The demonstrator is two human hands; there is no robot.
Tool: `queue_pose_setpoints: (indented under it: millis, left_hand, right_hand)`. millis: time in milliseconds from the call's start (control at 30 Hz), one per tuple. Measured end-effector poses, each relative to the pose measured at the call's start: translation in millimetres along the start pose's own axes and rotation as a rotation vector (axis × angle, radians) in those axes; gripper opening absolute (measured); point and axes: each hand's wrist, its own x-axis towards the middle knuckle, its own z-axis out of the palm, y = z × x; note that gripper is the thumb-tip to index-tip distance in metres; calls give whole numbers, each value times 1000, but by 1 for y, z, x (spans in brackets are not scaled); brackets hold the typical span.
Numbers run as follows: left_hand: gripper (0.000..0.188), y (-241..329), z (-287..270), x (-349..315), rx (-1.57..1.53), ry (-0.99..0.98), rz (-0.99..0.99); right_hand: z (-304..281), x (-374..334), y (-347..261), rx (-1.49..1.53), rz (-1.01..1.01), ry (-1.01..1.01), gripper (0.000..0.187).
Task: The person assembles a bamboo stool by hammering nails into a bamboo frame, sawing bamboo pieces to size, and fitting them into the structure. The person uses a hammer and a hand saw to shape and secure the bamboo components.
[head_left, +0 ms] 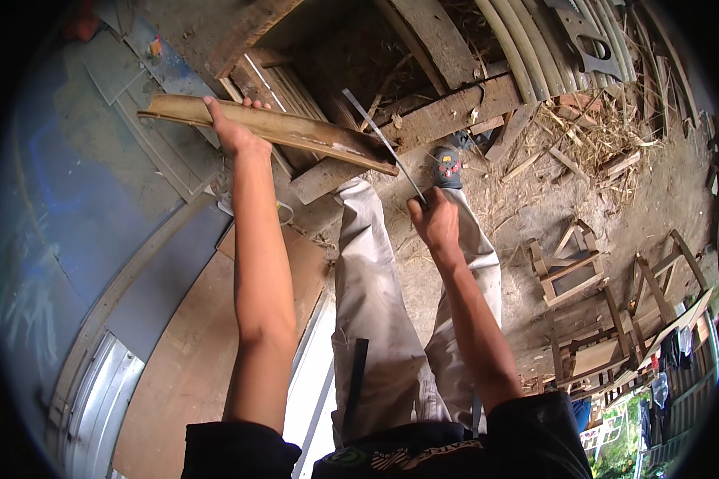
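My left hand is wrapped round a long split bamboo piece, its hollow side showing. The bamboo slants down from upper left to its right end near my knees, above a wooden frame. In my right hand is the handle of a long, thin-bladed knife, the handle mostly hidden by my fingers. Its blade points up and to the left, crossing in view near the bamboo's right end. Whether the blade touches the bamboo I cannot tell.
A heavy wooden frame stands ahead, with bamboo poles and a handsaw at the upper right. Shavings and offcuts litter the ground. Small wooden stools lie to the right; a brown board is at left.
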Motion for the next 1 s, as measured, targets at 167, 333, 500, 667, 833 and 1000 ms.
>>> queue_pose_setpoints:
  millis: [167, 333, 500, 667, 833, 1000]
  left_hand:
    - [66, -4, -11, 7, -106, -253, 26]
    - [70, -16, 11, 26, -129, -473, 0]
    - [67, -24, 40, 31, -39, -602, -1]
    - [66, -22, 50, 28, -2, -647, 3]
    - [67, -22, 48, 26, 9, -647, 34]
    - [69, -20, 47, 24, 53, -674, 9]
  right_hand:
    - [-21, 6, -2, 731, 242, -274, 38]
    - [-55, 23, 13, 522, -21, -242, 48]
    - [-67, 19, 38, 215, -64, -355, 47]
    - [-60, 9, 60, 262, -229, -334, 40]
    - [-41, 2, 65, 311, -23, -345, 38]
    - [-22, 1, 67, 243, -135, -327, 36]
